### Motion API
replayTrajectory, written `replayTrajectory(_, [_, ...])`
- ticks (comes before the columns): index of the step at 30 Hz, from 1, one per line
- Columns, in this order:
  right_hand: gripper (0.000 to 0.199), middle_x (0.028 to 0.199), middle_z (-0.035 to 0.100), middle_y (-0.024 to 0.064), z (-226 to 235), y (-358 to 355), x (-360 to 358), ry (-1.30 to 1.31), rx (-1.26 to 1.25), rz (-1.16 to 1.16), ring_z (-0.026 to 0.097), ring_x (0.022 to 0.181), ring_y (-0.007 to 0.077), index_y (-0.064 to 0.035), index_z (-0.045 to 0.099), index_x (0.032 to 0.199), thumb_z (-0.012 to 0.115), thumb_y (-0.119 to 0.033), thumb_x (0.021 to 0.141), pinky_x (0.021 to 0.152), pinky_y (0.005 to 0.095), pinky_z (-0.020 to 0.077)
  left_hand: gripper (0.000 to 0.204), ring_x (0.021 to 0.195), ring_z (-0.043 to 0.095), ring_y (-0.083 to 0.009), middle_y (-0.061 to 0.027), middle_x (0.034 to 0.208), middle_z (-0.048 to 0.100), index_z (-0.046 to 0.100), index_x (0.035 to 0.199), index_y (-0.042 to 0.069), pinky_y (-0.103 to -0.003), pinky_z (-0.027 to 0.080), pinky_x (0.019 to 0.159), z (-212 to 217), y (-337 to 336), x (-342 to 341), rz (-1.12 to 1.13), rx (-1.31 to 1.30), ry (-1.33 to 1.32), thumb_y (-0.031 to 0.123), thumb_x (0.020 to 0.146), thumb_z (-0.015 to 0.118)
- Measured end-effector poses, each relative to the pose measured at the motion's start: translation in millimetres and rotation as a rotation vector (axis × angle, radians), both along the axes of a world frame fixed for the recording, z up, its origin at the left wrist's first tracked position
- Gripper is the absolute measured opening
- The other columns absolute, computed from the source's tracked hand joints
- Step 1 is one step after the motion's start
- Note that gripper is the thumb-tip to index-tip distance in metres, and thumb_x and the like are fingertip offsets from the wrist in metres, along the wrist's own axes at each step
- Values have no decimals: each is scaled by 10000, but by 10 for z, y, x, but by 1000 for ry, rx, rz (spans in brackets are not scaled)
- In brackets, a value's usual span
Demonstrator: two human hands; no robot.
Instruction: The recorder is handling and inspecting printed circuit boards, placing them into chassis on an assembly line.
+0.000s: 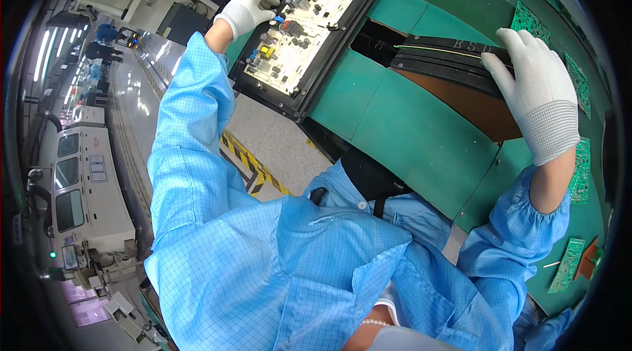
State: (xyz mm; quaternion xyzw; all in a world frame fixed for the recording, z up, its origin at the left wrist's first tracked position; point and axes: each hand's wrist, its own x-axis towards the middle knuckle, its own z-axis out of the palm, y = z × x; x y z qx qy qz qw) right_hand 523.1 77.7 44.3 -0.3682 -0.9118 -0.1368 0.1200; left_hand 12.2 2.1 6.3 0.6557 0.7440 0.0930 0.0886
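Note:
A flat black carrier tray (315,102) lies at the upper middle, holding pale circuit boards (288,55) set with capacitors, yellow transformers and black parts. My left hand (247,13), in a white knit glove, is at the tray's left edge with its fingers curled over the rim; the fingertips are partly hidden. At the right, my right hand (538,91), gloved the same way, has thumb and fingers closed around the end of a stack of black trays (447,56). These stand in an opening in the green bench, with a brown panel (461,98) beside them.
The green bench top (421,130) runs across in front of me. Several green circuit boards (580,170) lie along its right side. Yellow-black floor tape (253,167) shows below the tray. Farther left stand a white machine (92,173) and a walkway.

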Motion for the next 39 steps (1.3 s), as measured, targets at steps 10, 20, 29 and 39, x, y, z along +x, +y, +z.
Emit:
replayTrajectory(10, [359,993,657,173,23,-27,-20,-13,-21,-39,657,963,351,-12,622,1171,646,-312,975,860,437,530,305,943,695,-259,-127,1032,711,690,1188,42,-355,553,869,57,-140,197,-127,192,260,134,898,717])
replayTrajectory(20, [352,1000,665,160,29,-52,-7,6,0,-19,661,978,341,-19,626,1158,643,-320,976,872,434,533,561,1057,630,-339,-158,1107,653,716,1118,31,-415,510,933,-115,-354,1380,-347,299,344,513,840,779])
replayTrajectory(29, [357,1008,668,155,17,-63,2,14,24,-28,663,991,336,-20,634,1154,654,-324,968,874,436,537,411,984,632,-353,-154,929,657,752,905,23,-444,510,901,-66,-237,1524,-289,262,341,412,782,808])
replayTrajectory(39, [330,965,650,148,25,-47,-8,5,19,-11,658,963,325,-25,638,1132,665,-304,959,857,429,536,359,860,701,-200,-112,958,750,734,1078,-17,-334,560,796,542,553,844,36,169,-218,299,910,721])
